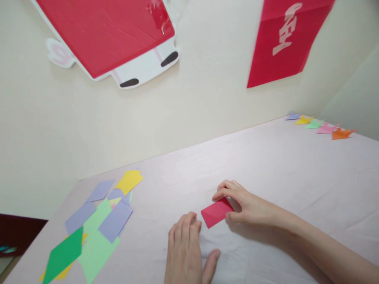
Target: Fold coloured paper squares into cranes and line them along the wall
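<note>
The tabletop (pixel 266 165) extends beneath all fingers. Loose paper sheets (pixel 99 236) overlap well left of the left fingers. The left hand (pixel 184 252) rests empty just beside the work, fingers together, thumb spread. The right hand (pixel 237 201) holds the right end of the folded red paper (pixel 215 213) between thumb and fingers. Judged light, thin and prone to creasing, it is best held lightly by its edges. Small folded figures (pixel 342 134) stand far beyond the right fingers.

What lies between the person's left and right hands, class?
In the head view, the red paper lies between the left hand and the right hand, which touches its edge.
</note>
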Demonstrator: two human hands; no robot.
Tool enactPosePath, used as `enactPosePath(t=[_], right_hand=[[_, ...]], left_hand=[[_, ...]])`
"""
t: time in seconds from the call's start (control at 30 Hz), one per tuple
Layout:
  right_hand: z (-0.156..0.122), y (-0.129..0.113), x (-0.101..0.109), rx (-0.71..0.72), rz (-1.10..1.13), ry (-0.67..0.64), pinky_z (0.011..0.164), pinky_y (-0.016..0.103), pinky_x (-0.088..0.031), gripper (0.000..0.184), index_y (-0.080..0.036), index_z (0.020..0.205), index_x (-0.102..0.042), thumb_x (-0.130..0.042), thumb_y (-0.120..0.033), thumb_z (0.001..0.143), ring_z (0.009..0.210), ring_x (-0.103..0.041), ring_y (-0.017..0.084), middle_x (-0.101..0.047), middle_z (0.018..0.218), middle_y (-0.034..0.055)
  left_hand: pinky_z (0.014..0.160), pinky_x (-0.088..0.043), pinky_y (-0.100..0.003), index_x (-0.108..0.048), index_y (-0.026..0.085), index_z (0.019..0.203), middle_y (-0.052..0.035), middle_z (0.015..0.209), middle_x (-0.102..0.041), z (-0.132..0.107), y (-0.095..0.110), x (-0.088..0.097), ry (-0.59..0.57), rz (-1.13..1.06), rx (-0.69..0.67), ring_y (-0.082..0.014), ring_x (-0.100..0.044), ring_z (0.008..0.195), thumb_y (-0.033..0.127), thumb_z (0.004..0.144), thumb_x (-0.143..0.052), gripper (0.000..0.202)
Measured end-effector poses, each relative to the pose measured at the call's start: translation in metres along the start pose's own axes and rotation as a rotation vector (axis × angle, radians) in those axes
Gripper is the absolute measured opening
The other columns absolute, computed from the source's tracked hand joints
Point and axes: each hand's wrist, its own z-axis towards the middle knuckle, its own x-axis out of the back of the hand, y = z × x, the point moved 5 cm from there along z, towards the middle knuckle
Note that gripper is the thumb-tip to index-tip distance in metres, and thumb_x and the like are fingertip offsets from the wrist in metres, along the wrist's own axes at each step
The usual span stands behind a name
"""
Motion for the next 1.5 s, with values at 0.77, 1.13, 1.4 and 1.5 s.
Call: enactPosePath(t=[0.77, 1.13, 1.4, 1.5], right_hand=[[-0.006, 0.003, 0.000, 0.174, 0.050, 0.064, 0.099, 0.037, -0.039, 0.036, -0.025, 0.109, -0.064, -0.064, -0.005, 0.079, 0.112, -0.047, 0.022, -0.055, 0.113, 0.0041], [0.001, 0.005, -0.001, 0.144, 0.154, 0.136, 0.084, 0.036, -0.040, 0.011, -0.021, 0.083, -0.066, -0.058, -0.017, 0.090, 0.087, -0.053, 0.020, -0.064, 0.083, 0.0021], [-0.002, 0.000, -0.002, 0.231, 0.017, 0.130, 0.089, 0.036, -0.043, 0.013, -0.021, 0.098, -0.067, -0.060, -0.017, 0.088, 0.099, -0.051, 0.021, -0.056, 0.099, 0.0049], [-0.004, -0.003, -0.005, 0.219, -0.059, 0.105, 0.089, 0.036, -0.043, 0.010, -0.021, 0.092, -0.066, -0.064, -0.015, 0.084, 0.098, -0.050, 0.021, -0.055, 0.098, 0.0046]], left_hand=[[0.094, -0.035, -0.042, -0.042, 0.028, 0.126, -0.0039, 0.115, -0.055, 0.042, 0.008, -0.011, -0.024, -0.485, 0.233, -0.0247, -0.050, 0.108, 0.007, 0.085, -0.062, 0.050], [0.098, -0.039, -0.040, -0.033, 0.033, 0.137, -0.0044, 0.125, -0.050, 0.039, 0.000, -0.016, -0.074, -0.679, 0.291, -0.0222, -0.049, 0.112, 0.007, 0.087, -0.060, 0.063], [0.100, -0.036, -0.046, -0.033, 0.029, 0.138, -0.0083, 0.128, -0.052, 0.037, 0.004, -0.015, -0.099, -0.559, 0.188, -0.0267, -0.048, 0.117, 0.012, 0.085, -0.064, 0.063], [0.097, -0.036, -0.046, -0.034, 0.027, 0.136, -0.0070, 0.118, -0.058, 0.038, 0.005, -0.013, -0.093, -0.531, 0.172, -0.0260, -0.053, 0.108, 0.016, 0.088, -0.064, 0.058]])
